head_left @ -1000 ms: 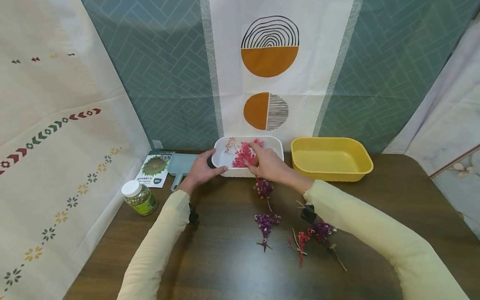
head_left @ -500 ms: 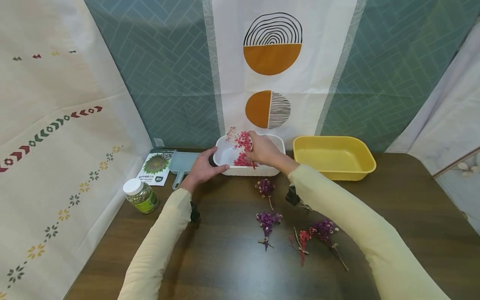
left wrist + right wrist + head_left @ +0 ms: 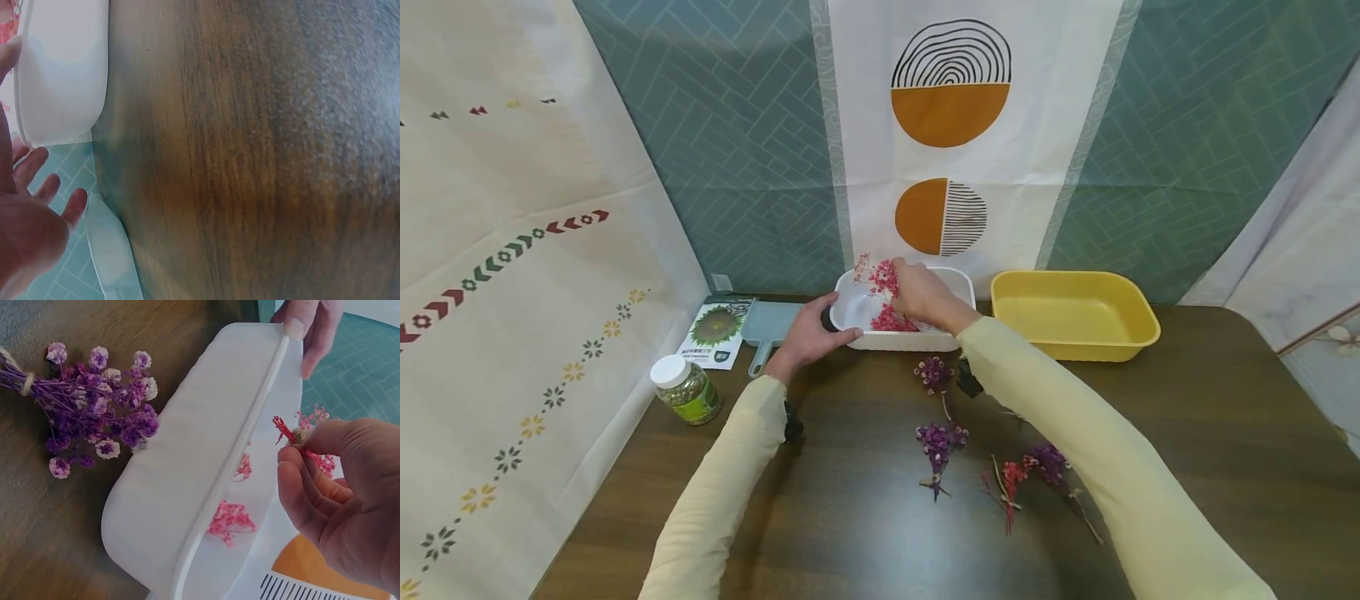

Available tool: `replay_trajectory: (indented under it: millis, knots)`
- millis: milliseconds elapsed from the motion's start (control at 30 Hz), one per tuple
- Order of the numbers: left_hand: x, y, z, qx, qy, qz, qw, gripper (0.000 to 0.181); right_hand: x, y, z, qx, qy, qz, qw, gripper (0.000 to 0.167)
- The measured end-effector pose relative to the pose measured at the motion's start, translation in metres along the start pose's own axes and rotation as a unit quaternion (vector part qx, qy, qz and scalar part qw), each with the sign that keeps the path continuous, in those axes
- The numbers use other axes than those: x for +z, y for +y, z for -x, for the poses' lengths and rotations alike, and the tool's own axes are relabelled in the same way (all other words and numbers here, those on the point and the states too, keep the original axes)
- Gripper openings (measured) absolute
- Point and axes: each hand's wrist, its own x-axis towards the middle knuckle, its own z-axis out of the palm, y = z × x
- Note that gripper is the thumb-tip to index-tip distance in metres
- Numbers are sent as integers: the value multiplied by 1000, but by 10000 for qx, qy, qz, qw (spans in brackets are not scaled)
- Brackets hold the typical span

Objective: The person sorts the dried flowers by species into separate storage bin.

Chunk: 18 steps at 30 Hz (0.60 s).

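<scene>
My left hand (image 3: 812, 333) holds the left end of the white plastic tub (image 3: 898, 342), its thumb on the rim; the other fingers spread near the tub's end in the left wrist view. Over that tub, my right hand (image 3: 925, 296) pinches a pinkish-red dried flower bunch (image 3: 883, 277) by its tied stems (image 3: 284, 429), between thumb and fingers. The bunch's flower heads point away from the person, partly hidden behind the hand in the right wrist view. More pink dried flowers (image 3: 231, 522) lie inside the tub. A purple dried flower bunch (image 3: 100, 406) lies just in front of it.
A yellow tub (image 3: 1075, 351) stands right of the white one. Another purple bunch (image 3: 936, 442), a red bunch (image 3: 1013, 475) and a further purple bunch (image 3: 1051, 462) lie nearer. At left are a pale blue scoop (image 3: 771, 321), a sunflower packet (image 3: 711, 335) and a white-lidded jar (image 3: 692, 396).
My right hand has moved back and slightly left over the white tub, turning with the pinkish-red bunch in its grip. My left hand keeps its place on the tub.
</scene>
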Motion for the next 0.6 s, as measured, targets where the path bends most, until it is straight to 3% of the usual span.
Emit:
replay_trajectory:
  millis: [300,600]
  knots:
    - [0,1,1,15,24,-1,10000,91,14,-1,-9,-73,-15,557,9984,67]
    - [-1,1,1,5,3,-33,10000,92,22,-2,-16,-13,86,624,9980,66]
